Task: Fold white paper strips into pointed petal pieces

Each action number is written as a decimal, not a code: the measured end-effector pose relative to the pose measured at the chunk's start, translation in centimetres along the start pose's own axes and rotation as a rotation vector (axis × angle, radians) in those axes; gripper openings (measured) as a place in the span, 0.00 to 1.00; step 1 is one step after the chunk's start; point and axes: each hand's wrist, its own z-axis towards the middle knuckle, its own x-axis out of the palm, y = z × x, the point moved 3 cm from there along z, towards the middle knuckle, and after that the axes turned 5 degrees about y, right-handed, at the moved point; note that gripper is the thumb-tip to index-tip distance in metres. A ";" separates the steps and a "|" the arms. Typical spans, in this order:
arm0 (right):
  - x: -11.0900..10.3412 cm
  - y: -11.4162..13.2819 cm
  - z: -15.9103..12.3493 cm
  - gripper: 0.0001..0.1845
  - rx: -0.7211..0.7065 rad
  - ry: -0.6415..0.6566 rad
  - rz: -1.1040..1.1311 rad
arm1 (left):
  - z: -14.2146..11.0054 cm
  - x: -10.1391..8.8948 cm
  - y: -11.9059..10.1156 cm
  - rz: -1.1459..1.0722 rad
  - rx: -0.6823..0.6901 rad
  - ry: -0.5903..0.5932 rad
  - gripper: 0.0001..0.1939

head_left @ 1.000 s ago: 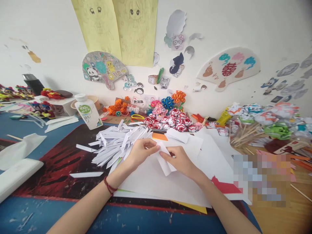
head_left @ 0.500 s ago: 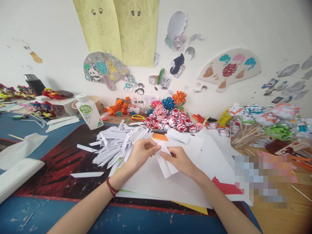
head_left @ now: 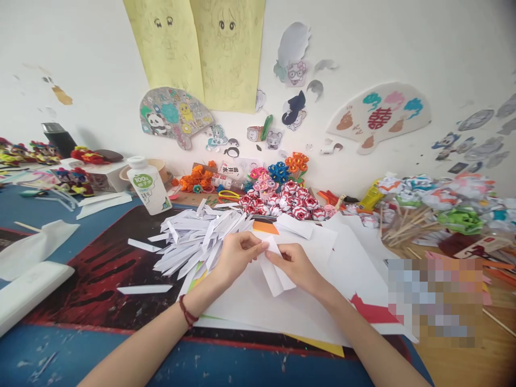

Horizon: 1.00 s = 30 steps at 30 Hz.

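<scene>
A folded strip of white paper (head_left: 274, 277) slants between my two hands, above the large white sheets (head_left: 237, 306). My left hand (head_left: 238, 255) pinches its upper end between thumb and fingertips. On the other side, my right hand (head_left: 296, 264) grips the strip's right edge, thumb on top and the other fingers bent behind it. Just beyond my left hand lies a heap of narrow folded paper strips (head_left: 191, 236). One loose strip (head_left: 145, 289) rests apart on the dark red and black mat (head_left: 100, 269).
Red-and-white paper flowers (head_left: 290, 201) and a white bottle (head_left: 149, 188) stand along the back by the wall. Wooden sticks (head_left: 407, 226) and more paper flowers (head_left: 461, 217) are piled at the right. A white slab-like object (head_left: 32, 295) lies at the left.
The view has shifted very slightly. Both hands keep the same hold on the paper strip, with hardly any visible movement.
</scene>
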 end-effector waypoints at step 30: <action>-0.6 0.8 -0.2 0.17 -0.040 0.039 0.044 | -0.4 -0.4 -2.4 0.165 0.138 0.137 0.10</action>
